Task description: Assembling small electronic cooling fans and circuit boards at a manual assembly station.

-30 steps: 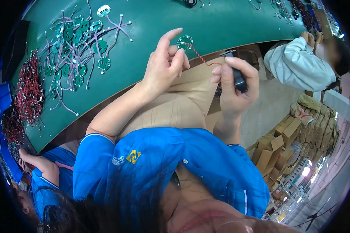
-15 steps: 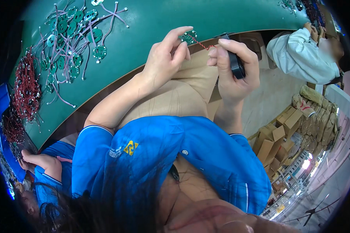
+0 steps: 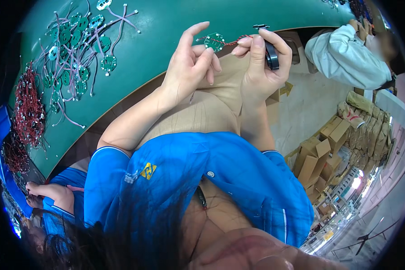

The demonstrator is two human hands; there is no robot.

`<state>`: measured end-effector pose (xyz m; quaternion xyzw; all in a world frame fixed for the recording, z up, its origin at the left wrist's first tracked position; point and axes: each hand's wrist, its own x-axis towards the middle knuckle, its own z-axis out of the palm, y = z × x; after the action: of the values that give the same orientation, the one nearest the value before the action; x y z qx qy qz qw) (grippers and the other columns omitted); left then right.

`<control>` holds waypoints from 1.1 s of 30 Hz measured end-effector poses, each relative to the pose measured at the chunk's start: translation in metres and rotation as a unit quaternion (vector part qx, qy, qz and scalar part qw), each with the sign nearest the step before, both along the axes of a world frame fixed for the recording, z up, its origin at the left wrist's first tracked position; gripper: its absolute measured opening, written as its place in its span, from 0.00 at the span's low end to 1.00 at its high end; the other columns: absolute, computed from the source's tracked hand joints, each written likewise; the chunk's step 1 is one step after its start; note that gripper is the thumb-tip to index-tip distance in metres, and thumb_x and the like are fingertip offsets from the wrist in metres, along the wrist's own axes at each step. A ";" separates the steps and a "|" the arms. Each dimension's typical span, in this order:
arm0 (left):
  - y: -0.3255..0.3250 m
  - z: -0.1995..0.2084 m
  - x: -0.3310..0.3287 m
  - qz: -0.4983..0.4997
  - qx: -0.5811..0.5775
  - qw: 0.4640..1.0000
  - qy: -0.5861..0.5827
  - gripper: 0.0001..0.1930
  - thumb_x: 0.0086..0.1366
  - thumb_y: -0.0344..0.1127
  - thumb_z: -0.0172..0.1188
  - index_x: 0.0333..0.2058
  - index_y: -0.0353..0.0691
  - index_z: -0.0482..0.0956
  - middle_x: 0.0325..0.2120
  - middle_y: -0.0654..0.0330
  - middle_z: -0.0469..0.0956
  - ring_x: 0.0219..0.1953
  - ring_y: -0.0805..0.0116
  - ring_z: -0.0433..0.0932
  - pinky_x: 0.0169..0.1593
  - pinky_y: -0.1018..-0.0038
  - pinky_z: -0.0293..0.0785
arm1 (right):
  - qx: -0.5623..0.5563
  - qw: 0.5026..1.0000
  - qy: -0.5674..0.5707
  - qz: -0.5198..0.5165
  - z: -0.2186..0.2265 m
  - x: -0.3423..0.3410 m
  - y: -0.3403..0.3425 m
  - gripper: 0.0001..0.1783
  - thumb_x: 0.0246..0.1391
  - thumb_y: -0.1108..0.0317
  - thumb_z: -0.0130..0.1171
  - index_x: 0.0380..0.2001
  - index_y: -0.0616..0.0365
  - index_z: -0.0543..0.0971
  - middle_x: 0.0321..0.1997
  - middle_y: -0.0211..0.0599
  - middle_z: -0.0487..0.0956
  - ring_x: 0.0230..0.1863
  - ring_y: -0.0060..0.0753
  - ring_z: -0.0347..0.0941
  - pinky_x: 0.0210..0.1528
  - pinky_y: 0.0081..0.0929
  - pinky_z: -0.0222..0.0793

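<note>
My left hand (image 3: pixel 189 67) is closed at the thumb and fingers on the lower edge of a small round green circuit board (image 3: pixel 214 42), its index finger raised. A twisted red wire (image 3: pixel 231 43) runs from the board across to my right hand (image 3: pixel 265 67). There, thumb and fingertips pinch the wire, while a black round housing (image 3: pixel 272 56) is held in the curl of the same hand. A small dark piece (image 3: pixel 260 27) shows just above the right fingertips; its kind I cannot make out. Both hands are above my lap, by the table edge.
On the green table (image 3: pixel 162 22), a pile of green circuit boards (image 3: pixel 72 49) with pale cables lies at the left. Beside it sits a heap of red-wired parts (image 3: pixel 29 105). Co-workers sit at right (image 3: pixel 346 58) and lower left (image 3: pixel 54 193). Cardboard boxes (image 3: pixel 312 157) stand on the floor at right.
The circuit board has come lower, against my left thumb and fingers, and its face shows more. My right hand has moved a little up and left, turning the black housing.
</note>
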<state>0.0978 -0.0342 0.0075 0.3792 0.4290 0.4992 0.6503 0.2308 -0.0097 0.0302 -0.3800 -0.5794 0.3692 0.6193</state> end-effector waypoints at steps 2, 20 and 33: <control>-0.002 -0.002 0.005 -0.006 0.002 1.000 -0.009 0.21 0.66 0.25 0.43 0.58 0.40 0.56 0.21 0.59 0.75 0.15 0.79 0.69 0.17 0.88 0.60 | -0.023 1.000 0.016 0.009 -0.001 -0.004 0.000 0.11 0.56 0.78 0.53 0.43 0.60 0.70 0.33 0.39 0.76 0.28 0.23 0.73 0.29 0.16 0.72; 0.009 0.003 0.016 0.023 0.027 0.999 0.012 0.15 0.67 0.27 0.45 0.53 0.38 0.65 0.26 0.60 0.74 0.19 0.82 0.66 0.18 0.88 0.59 | 0.131 0.948 -0.269 -0.107 -0.008 -0.004 0.006 0.15 0.39 0.80 0.61 0.34 0.55 0.78 0.32 0.30 0.76 0.28 0.29 0.67 0.34 0.21 0.65; 0.003 -0.021 0.014 0.063 0.038 0.997 -0.004 0.14 0.67 0.25 0.44 0.51 0.37 0.61 0.30 0.58 0.75 0.26 0.79 0.71 0.30 0.86 0.69 | 0.167 0.908 -0.354 -0.149 -0.006 -0.004 -0.008 0.14 0.39 0.73 0.62 0.35 0.55 0.76 0.32 0.32 0.76 0.25 0.29 0.68 0.29 0.21 0.64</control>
<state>0.1121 -0.0316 -0.0134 0.3737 0.4304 0.5565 0.6045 0.2268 -0.0182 0.0246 -0.4584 -0.7506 0.0121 0.4758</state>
